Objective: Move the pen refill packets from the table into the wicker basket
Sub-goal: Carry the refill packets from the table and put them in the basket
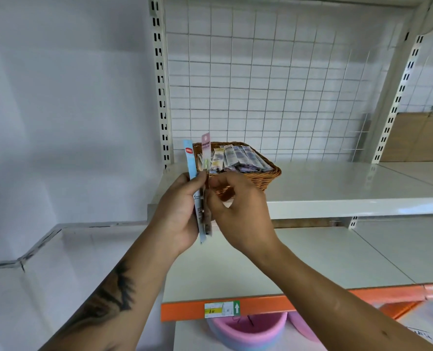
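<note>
Left hand: grips a small upright bundle of packets, a blue packet at its front.
Right hand: pinches a pink packet out of that bundle.
Progress: judged well along; the held packets are not yet in.
Wicker basket: at the upper shelf's front-left corner, holding a row of refill packets.
Table: out of view.

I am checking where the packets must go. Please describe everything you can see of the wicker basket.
The wicker basket is brown woven cane, shallow, with slanted sides and a thicker braided rim. It stands upright on the white shelf, near its left end, before the wire grid back. Many pen refill packets already lean inside it in a row. The hands hide its near left corner; neither hand visibly touches it.
</note>
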Action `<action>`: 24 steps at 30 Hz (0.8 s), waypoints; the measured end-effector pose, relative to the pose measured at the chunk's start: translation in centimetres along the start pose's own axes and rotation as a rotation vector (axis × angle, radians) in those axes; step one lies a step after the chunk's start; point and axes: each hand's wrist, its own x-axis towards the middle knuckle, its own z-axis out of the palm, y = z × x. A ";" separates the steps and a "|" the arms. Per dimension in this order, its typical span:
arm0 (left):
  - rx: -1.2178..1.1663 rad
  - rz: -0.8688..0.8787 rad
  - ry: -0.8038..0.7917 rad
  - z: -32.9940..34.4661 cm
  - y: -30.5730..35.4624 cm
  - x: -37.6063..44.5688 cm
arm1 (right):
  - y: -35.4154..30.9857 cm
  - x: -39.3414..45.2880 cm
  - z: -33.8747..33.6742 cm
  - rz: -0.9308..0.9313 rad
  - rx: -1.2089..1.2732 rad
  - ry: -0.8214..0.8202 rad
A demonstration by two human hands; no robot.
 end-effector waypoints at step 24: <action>0.038 -0.241 0.050 -3.0 0.3 -1.0 | 6.5 15.6 -1.7 0.236 -0.760 -0.371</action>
